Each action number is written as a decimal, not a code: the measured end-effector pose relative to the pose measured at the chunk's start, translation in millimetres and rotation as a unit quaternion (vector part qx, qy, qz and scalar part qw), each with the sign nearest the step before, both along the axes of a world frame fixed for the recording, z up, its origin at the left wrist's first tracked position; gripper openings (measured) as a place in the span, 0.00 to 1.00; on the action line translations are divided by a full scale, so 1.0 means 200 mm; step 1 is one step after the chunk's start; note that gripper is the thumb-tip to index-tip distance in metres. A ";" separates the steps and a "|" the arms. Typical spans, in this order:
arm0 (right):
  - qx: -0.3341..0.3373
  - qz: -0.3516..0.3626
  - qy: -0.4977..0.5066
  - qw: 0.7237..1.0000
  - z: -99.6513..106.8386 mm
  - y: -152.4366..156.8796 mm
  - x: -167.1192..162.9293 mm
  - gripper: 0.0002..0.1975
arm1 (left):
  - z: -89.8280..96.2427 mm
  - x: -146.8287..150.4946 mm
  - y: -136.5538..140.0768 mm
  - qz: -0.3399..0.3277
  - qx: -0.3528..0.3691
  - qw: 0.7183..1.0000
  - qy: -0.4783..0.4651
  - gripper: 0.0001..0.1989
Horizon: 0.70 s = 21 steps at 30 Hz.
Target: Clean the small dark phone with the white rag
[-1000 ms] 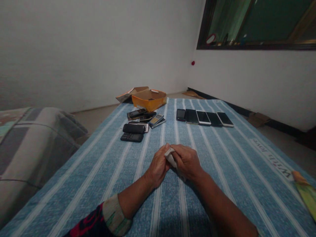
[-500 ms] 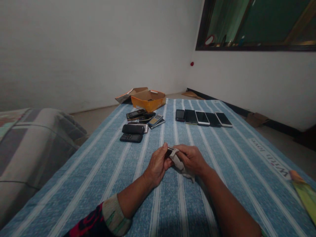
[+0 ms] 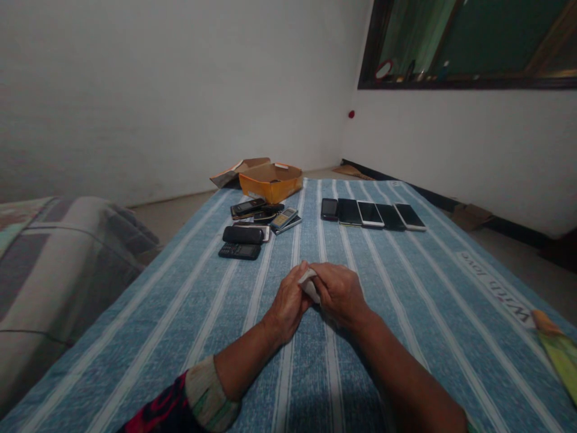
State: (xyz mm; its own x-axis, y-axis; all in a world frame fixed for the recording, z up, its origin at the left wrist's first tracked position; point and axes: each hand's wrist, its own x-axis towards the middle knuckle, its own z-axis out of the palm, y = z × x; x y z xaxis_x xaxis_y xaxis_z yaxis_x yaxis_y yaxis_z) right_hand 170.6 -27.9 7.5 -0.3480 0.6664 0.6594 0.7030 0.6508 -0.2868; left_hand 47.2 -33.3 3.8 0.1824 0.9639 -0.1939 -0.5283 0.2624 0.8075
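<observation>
Both hands meet above the middle of the striped cloth cover (image 3: 216, 343). My left hand (image 3: 286, 304) is closed, thumb on top, around a small dark phone that showed a moment ago and is now hidden behind fingers and rag. My right hand (image 3: 341, 294) is closed on a whitish rag (image 3: 309, 285), pressed against my left hand's fingers. Beyond the hands on the left lie a black keypad phone (image 3: 240, 251), a black oblong case (image 3: 243, 234) and a loose pile of older phones (image 3: 252, 208).
Further right, several phones lie side by side, among them a white-edged phone (image 3: 370, 214). An open orange box (image 3: 270, 183) stands at the far end, its lid (image 3: 234, 173) beside it. Folded bedding (image 3: 76, 270) is at left; a yellow-green item (image 3: 561, 355) lies at the right edge.
My right hand has moved left with the rag, over the phone and up against my left hand. The phone's dark edge has gone from sight. My left hand has stayed in place.
</observation>
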 end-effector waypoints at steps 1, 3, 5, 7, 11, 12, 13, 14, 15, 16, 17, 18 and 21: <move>0.002 -0.003 0.000 1.000 0.00 0.00 0.00 0.17 | 0.00 0.00 0.00 -0.001 0.001 1.000 -0.001 0.20; 0.002 -0.009 -0.002 1.000 0.00 0.00 0.00 0.18 | -0.01 0.00 0.00 0.000 0.003 1.000 -0.003 0.19; -0.001 -0.013 -0.005 1.000 0.00 0.00 0.00 0.18 | -0.01 0.00 0.00 0.000 0.006 1.000 -0.005 0.18; -0.002 -0.020 -0.006 1.000 0.01 0.00 0.00 0.19 | -0.02 0.00 0.00 0.002 0.009 1.000 -0.005 0.18; 0.005 -0.041 -0.007 0.999 0.01 0.00 -0.01 0.19 | -0.02 0.01 0.00 0.010 0.008 1.000 0.004 0.19; 0.009 -0.043 -0.007 0.999 0.01 0.00 -0.01 0.19 | -0.01 0.01 0.00 0.010 0.008 1.000 0.005 0.19; 0.013 -0.043 -0.008 0.999 0.00 0.00 -0.01 0.19 | -0.01 0.01 0.00 0.008 0.008 1.000 0.006 0.19; 0.016 -0.040 -0.009 0.999 0.00 0.00 -0.01 0.19 | -0.01 0.00 0.00 0.007 0.008 1.000 0.007 0.19; 0.018 -0.036 -0.011 0.999 0.00 0.00 -0.01 0.19 | -0.01 0.00 0.00 0.006 0.008 1.000 0.008 0.19; 0.018 -0.032 -0.014 0.999 0.00 0.00 0.00 0.18 | -0.01 0.00 0.00 0.004 0.009 1.000 0.008 0.19; 0.017 -0.027 -0.018 0.999 0.00 0.00 0.00 0.18 | -0.01 0.00 0.00 0.005 0.009 1.000 0.007 0.19; 0.015 -0.021 -0.021 0.999 -0.01 0.01 0.01 0.17 | -0.01 0.00 0.00 0.006 0.009 1.000 0.005 0.19; 0.005 -0.002 -0.029 1.000 -0.01 0.02 0.05 0.15 | 0.01 0.00 0.00 0.008 0.007 1.000 -0.001 0.21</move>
